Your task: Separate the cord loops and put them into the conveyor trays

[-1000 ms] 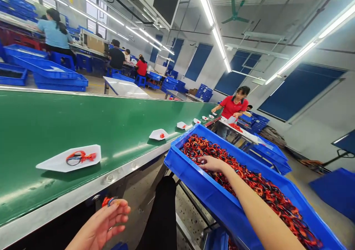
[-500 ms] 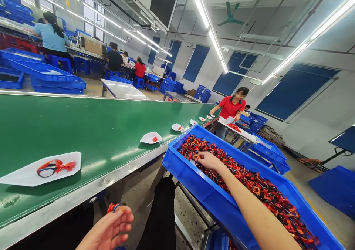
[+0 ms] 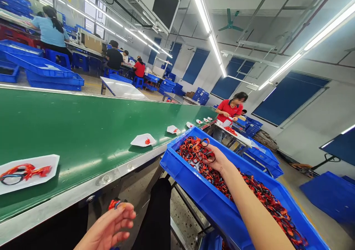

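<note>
At seven o'clock in your view, your left hand [image 3: 107, 226] pinches a red-and-black band [image 3: 113, 204], its other fingers loosely curled. At four o'clock, your right hand [image 3: 219, 160] grips looped bands [image 3: 210, 156] in its fingers, above the heaped bands [image 3: 273, 203] in the blue bin [image 3: 191, 181]. White trays [image 3: 137, 141] line the green belt [image 3: 83, 124], the nearest between eight and nine o'clock.

Overhead, we see green ceiling fan [image 3: 229, 25], long lit tubes [image 3: 199, 6]. On wall ahead, dark blue panels [image 3: 291, 96]. To our left, person in light blue top [image 3: 51, 30], blue stool [image 3: 58, 54] below, blue crates [image 3: 54, 81] stacked on floor nearby. Farther in, we spot white-topped table [image 3: 122, 87], person in dark shirt [image 3: 114, 58] beyond it.
</note>
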Demonstrator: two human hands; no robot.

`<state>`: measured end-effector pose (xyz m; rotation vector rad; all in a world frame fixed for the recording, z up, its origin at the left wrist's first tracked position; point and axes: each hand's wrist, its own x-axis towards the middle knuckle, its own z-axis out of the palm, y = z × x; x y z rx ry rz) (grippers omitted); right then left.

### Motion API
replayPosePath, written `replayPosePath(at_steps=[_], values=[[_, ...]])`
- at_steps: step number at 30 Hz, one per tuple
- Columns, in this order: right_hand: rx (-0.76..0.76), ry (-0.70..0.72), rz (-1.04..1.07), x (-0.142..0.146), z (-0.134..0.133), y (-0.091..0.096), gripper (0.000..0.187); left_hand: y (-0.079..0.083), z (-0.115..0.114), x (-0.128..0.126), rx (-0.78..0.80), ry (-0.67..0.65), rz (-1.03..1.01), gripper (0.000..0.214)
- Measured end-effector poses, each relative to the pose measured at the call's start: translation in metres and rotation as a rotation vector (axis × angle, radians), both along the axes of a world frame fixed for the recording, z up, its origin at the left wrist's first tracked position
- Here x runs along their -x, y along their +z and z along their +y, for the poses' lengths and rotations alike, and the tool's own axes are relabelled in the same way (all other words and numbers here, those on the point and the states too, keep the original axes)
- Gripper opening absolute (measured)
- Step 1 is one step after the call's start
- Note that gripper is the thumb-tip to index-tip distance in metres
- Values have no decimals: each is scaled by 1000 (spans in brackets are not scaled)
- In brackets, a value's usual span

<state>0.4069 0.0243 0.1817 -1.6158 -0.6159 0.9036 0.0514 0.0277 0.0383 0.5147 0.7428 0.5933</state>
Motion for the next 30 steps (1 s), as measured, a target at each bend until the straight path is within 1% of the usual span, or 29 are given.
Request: replayPosePath(at_steps=[2,4,6,7,8,10,12,14,16,18,21,25,28,30], values=[[-42,88,21,29,6,9,18,12,4,-5,-30,26,-68,38],[-92,238,-6,70,16,14,19,28,10,-10,-37,58,-180,42],[-177,446,-161,119,30,9,18,45,19,-13,-25,148,-302,46],[-241,523,-301,145,37,3,18,52,24,-14,-16,206,-352,46],[-324,565,-475,171,44,-5,19,59,30,-13,-18,258,-406,45],[-474,544,-846,221,57,-28,26,66,43,-8,-19,372,-499,39],[-540,551,-1131,261,67,-52,32,66,56,3,6,541,-553,28],[-549,578,-1285,289,75,-72,36,62,69,17,53,689,-571,24],[-541,608,-1341,307,80,-83,41,55,79,32,85,754,-578,24],[-523,655,-1362,317,82,-85,45,49,85,44,94,763,-587,23],[-488,739,-1388,322,84,-78,49,43,91,53,105,769,-608,22],[-463,829,-1394,323,84,-68,49,37,100,56,128,767,-631,25],[-461,858,-1375,323,84,-68,47,32,104,59,140,771,-633,26],[-480,847,-1349,324,83,-70,44,30,104,62,147,774,-628,27]])
